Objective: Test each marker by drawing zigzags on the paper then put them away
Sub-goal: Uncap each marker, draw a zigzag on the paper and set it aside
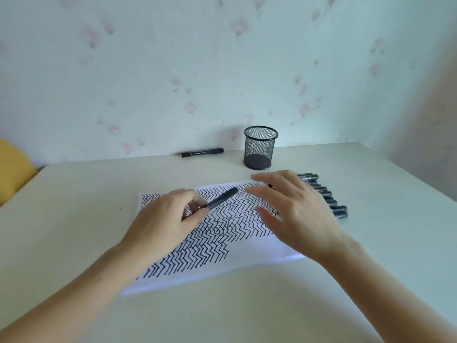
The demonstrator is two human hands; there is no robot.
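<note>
Two bare forearms reach in from the near edge over a pale table (74, 219). Under both hands lies the paper (247, 258), a white sheet set at a slant — most of it is filled with rows of black zigzags, and only its near right part is bare.

The left hand (163, 219) hovers over the left half of the sheet, knuckles up, with thumb and fingers closed around a black marker (221, 199). The marker slants up and to the right out of the grip, its free end pointing toward the right hand; whether that end is capped cannot be told.

The right hand (294, 211) is just to the right, spread wide with the fingers apart and holding nothing, palm down over the right side of the sheet. It is slightly blurred. Its fingertips lie near the marker's free end without touching it.

Just past the right hand, off the sheet's right edge, a row of black markers (331, 201) lies side by side on the table, partly hidden by the hand.

Farther back, beyond the right hand's fingertips, a black mesh cup (259, 147) stands upright near the wall — nothing shows above its rim. To its left, beyond the left hand, a single black pen (202, 152) lies flat along the wall (173, 70).
</note>
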